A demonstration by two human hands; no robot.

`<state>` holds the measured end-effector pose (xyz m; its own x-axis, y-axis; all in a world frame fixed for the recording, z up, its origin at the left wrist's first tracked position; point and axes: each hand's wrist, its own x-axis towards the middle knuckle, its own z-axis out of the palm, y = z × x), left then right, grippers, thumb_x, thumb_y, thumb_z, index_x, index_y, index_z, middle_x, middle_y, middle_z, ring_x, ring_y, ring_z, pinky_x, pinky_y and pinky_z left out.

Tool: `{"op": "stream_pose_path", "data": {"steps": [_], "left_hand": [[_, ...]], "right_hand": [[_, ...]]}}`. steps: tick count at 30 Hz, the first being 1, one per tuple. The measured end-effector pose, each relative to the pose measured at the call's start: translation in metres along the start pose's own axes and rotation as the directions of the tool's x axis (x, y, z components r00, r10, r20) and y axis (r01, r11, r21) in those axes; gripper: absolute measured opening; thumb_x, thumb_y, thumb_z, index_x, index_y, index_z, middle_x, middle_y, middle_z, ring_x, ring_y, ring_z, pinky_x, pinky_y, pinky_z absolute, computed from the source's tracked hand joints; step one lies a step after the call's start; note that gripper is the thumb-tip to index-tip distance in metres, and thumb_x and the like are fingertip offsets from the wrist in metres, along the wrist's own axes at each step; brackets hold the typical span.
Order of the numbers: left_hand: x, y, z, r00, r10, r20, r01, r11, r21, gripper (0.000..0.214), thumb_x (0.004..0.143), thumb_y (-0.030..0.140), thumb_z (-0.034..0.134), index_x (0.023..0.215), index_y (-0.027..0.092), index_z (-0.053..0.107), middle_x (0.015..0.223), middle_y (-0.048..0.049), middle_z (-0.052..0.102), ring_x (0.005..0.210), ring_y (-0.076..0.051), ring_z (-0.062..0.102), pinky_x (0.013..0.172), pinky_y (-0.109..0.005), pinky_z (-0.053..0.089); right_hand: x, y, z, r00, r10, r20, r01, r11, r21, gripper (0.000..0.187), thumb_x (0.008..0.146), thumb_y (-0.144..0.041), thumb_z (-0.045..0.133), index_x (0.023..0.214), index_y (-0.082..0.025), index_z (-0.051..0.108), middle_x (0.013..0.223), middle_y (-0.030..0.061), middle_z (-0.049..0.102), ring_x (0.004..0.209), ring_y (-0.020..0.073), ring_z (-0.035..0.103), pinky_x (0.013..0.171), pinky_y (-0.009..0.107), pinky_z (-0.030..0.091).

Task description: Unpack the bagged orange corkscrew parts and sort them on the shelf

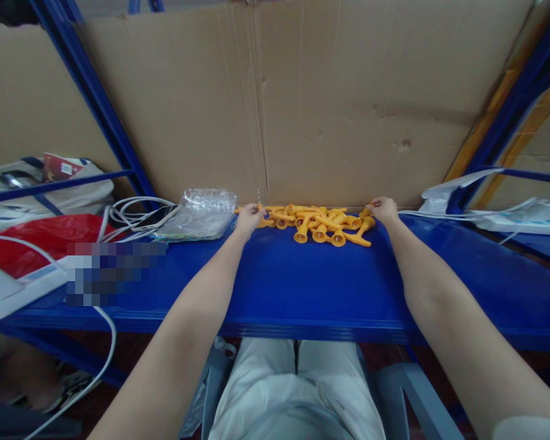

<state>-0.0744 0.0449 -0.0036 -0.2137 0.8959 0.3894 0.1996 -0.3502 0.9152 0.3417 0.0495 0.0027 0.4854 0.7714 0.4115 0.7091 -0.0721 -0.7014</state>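
A heap of yellow-orange, horn-shaped plastic pieces point(319, 233) with flared ends lies at the back of the blue table, against the cardboard. At the heap's left end is my left hand point(249, 219), its fingers curled closed. A thin metal chain point(258, 195) shows just above those fingers; whether they grip it or a yellow piece cannot be made out. My right hand point(384, 209) is at the heap's right end, fingertips pressed together against the outermost yellow pieces. What lies between those fingertips is too small to tell.
Clear plastic bags point(206, 214) lie left of the heap, beside coiled white cables point(135, 214). Farther left are a red bag point(50, 241) and a white power strip point(22, 293). Blue rack posts point(89, 91) flank the cardboard panel point(330, 104). Another white strip point(522, 223) lies right.
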Motion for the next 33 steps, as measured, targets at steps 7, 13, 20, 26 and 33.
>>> {"op": "stream_pose_path", "data": {"steps": [7,13,20,26,33], "left_hand": [[-0.004,0.005,-0.001,1.0,0.007,0.006,-0.007,1.0,-0.008,0.014,0.067,0.02,0.074,0.067,0.02,0.059,0.063,0.0001,0.068,0.07,-0.017,0.066,0.067,-0.024,0.048],[-0.007,0.011,-0.002,1.0,-0.006,0.01,0.006,1.0,-0.017,0.013,0.067,0.014,0.071,0.067,0.019,0.059,0.064,0.0004,0.067,0.071,-0.016,0.066,0.067,-0.023,0.049],[-0.008,0.013,0.0,1.0,-0.018,-0.002,0.018,0.999,-0.031,0.017,0.067,0.014,0.074,0.067,0.019,0.058,0.064,0.0003,0.067,0.071,-0.017,0.065,0.069,-0.025,0.05],[-0.01,0.016,0.0,1.0,-0.016,-0.016,0.016,1.0,-0.02,0.013,0.07,0.01,0.068,0.067,0.019,0.059,0.065,-0.0001,0.067,0.07,-0.016,0.065,0.071,-0.026,0.05],[-0.01,0.017,0.0,1.0,-0.004,-0.023,0.003,1.0,-0.03,0.012,0.069,0.009,0.066,0.066,0.019,0.059,0.062,0.0014,0.065,0.069,-0.015,0.064,0.068,-0.022,0.048]], "right_hand": [[-0.006,-0.003,-0.001,1.0,0.014,-0.015,-0.014,1.0,-0.013,0.019,0.07,-0.009,0.064,0.083,-0.021,0.061,0.097,0.0062,0.072,0.101,0.0231,0.068,0.099,0.037,0.052],[-0.013,-0.01,-0.003,0.996,0.075,0.05,-0.081,0.989,0.121,0.02,0.07,-0.001,0.061,0.081,-0.018,0.062,0.096,0.0072,0.072,0.09,0.0188,0.07,0.09,0.033,0.056],[-0.016,-0.01,0.004,0.976,0.152,0.154,-0.202,0.892,0.404,0.041,0.07,0.006,0.051,0.1,-0.012,0.072,0.103,0.0093,0.075,0.078,0.0143,0.072,0.077,0.027,0.059],[-0.015,-0.009,-0.001,0.978,0.187,0.097,-0.21,0.903,0.376,0.043,0.073,0.001,0.047,0.103,-0.011,0.076,0.106,0.0106,0.076,0.078,0.0157,0.073,0.073,0.027,0.059],[-0.012,0.008,-0.02,0.97,0.164,-0.177,-0.155,0.986,0.063,0.048,0.083,-0.009,0.038,0.109,-0.01,0.077,0.115,0.0186,0.074,0.113,0.031,0.068,0.098,0.043,0.054]]}}
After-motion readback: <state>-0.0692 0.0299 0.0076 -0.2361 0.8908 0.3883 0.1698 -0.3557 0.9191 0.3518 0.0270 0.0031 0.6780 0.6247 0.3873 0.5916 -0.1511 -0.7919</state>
